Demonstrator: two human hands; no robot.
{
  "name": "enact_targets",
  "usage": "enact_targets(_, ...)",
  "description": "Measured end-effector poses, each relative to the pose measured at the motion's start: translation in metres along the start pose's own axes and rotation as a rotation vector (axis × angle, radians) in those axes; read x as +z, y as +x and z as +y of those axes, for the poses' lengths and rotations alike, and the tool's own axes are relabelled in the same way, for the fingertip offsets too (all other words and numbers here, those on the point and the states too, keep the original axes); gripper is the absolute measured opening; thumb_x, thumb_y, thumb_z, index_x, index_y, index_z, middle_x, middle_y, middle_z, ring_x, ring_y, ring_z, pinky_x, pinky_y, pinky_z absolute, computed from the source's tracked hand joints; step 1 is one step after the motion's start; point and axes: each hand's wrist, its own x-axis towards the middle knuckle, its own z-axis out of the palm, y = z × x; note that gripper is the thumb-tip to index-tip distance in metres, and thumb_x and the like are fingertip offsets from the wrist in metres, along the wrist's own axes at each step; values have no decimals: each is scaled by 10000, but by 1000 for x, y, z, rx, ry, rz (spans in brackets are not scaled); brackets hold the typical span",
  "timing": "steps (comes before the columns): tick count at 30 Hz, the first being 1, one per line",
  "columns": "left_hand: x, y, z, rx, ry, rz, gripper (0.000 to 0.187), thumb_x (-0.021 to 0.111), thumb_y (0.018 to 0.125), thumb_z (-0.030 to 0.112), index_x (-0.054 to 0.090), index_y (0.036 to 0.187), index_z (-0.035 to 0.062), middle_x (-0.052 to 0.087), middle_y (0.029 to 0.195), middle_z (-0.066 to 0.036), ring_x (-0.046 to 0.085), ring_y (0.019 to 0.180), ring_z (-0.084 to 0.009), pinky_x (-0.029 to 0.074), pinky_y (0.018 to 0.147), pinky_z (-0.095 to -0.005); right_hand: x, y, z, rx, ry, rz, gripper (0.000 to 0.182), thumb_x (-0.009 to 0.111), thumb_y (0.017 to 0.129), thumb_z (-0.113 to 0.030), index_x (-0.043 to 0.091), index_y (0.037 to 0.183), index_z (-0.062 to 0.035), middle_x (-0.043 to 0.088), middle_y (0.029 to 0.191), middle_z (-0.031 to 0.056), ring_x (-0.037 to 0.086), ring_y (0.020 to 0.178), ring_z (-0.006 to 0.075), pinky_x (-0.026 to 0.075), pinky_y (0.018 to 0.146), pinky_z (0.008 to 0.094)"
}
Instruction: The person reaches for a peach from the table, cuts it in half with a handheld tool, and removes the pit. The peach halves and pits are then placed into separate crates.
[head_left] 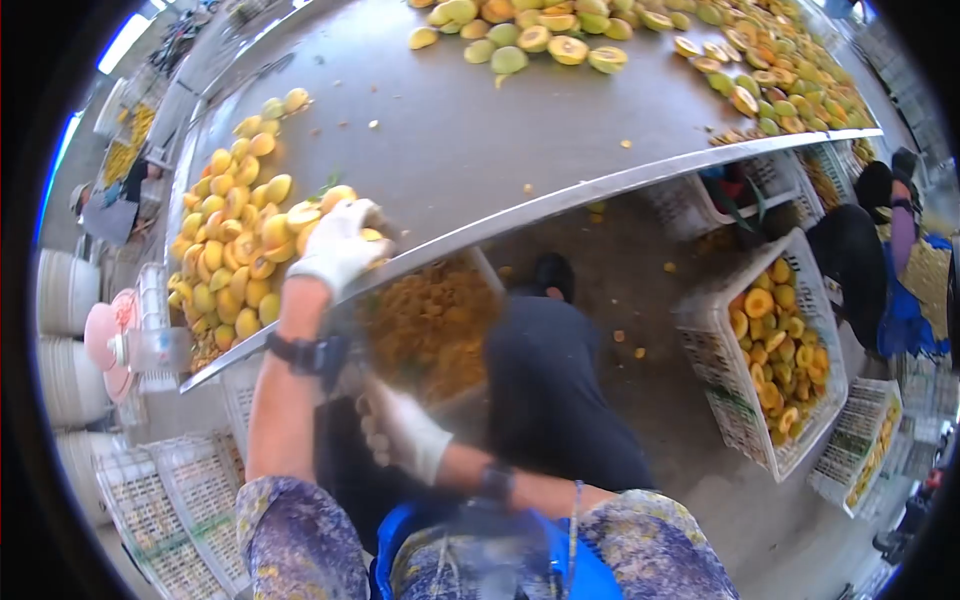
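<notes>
My left hand (338, 243), in a white glove, is at the near edge of the metal table (420, 130). Its fingers are curled over a yellow peach half (373, 235), part of which shows below them. Beside it lies a pile of yellow peach halves (230, 240), some cut side up. Lower down, over my lap, my right hand (405, 432) is also gloved and closed. Motion blur and the fingers hide what it grips, if anything. A crate of orange-brown scraps (430, 320) sits under the table edge, between my left hand and my knee.
More halves (560, 30) are heaped at the table's far side. On the floor to the right stands a white crate of peach halves (775, 350), with a person (870, 240) seated beyond. White crates (180, 500) are stacked at lower left, near a pink-topped container (115, 345).
</notes>
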Motion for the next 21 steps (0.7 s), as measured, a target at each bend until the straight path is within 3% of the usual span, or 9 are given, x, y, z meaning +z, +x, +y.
enact_targets(3,-21,-13,-23,-191,-819,78,306,737,817,131,617,1062,-8,652,937,-51,642,874,-169,531,784,-312,-2,-4,-5,-6,-2,25,408,442,954,-554,478,848,-161,399,594,-43,362,429,98,318,399,277)
enact_targets(4,-39,-36,-15,-334,-1195,59,251,672,883,146,620,1096,25,662,1022,-76,642,939,-167,551,805,-323,1,-6,-3,22,-5,13,402,446,954,-546,479,850,-159,397,593,-44,363,428,97,319,398,278)
enact_targets(7,-44,-99,-12,-116,-1694,262,285,589,949,225,590,1155,30,667,1071,-111,656,955,-222,565,810,-364,-2,-6,1,-44,2,-28,413,459,958,-556,493,881,-152,400,595,-53,377,437,89,337,389,267)
enact_targets(8,-27,-111,-30,-283,-1980,389,330,520,976,299,592,1163,38,667,1083,-127,654,950,-256,566,795,-398,0,-5,1,-37,9,-25,416,458,958,-572,493,866,-167,400,582,-56,366,423,77,319,374,253)
enact_targets(12,4,-161,-19,-312,-2278,267,455,439,981,428,619,1123,35,680,1056,-162,658,946,-289,562,729,-439,6,-10,4,-482,-398,93,254,517,982,-384,537,917,-139,435,570,-31,405,416,92,342,367,291)
enact_targets(13,6,-169,-10,-314,-2264,309,462,433,985,435,621,1111,33,686,1024,-157,660,935,-288,559,734,-429,2,0,7,-854,-661,72,300,499,992,-399,563,924,-114,474,616,-23,415,445,76,353,392,264)
enact_targets(14,8,-173,3,-462,-2116,415,438,382,1016,392,614,1052,22,682,937,-159,665,765,-270,557,647,-360,-5,-1,11,-851,-722,55,296,503,994,-391,569,942,-107,481,629,-29,419,461,64,353,408,244)
enact_targets(18,18,-181,22,-466,-1989,509,436,378,1021,375,620,1018,12,678,913,-145,651,803,-221,535,744,-323,8,-18,7,-663,-735,66,261,534,993,-352,579,997,-94,486,651,-54,425,495,33,347,442,193)
enact_targets(21,19,-184,24,-406,-2050,411,432,368,1023,371,618,1012,19,671,908,-129,641,805,-203,528,740,-318,-6,3,10,-970,-920,-14,217,558,988,-296,581,996,-81,480,671,-63,417,532,24,346,466,200)
